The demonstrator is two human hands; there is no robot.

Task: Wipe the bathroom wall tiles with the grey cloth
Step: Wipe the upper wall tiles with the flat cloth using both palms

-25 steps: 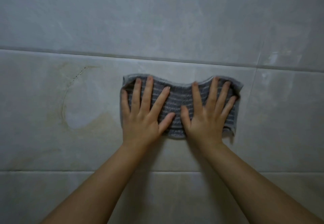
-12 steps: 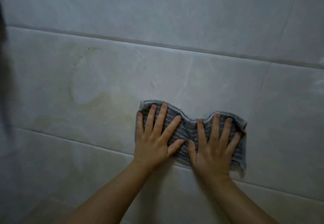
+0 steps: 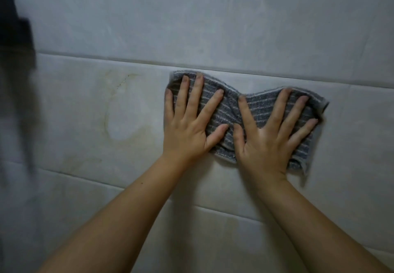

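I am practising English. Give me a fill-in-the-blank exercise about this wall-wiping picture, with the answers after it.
The left hand and the right hand both press flat on the striped grey ____.
The yellowish stain on the wall tile lies to the ____ of the cloth.
The cloth's top edge lies just ____ the horizontal grout line.
Missing words: cloth; left; below.

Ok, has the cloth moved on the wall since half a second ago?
Yes, upward. Half a second ago the cloth overlapped the lower grout line; now its top edge meets the upper grout line, still right of the stain.
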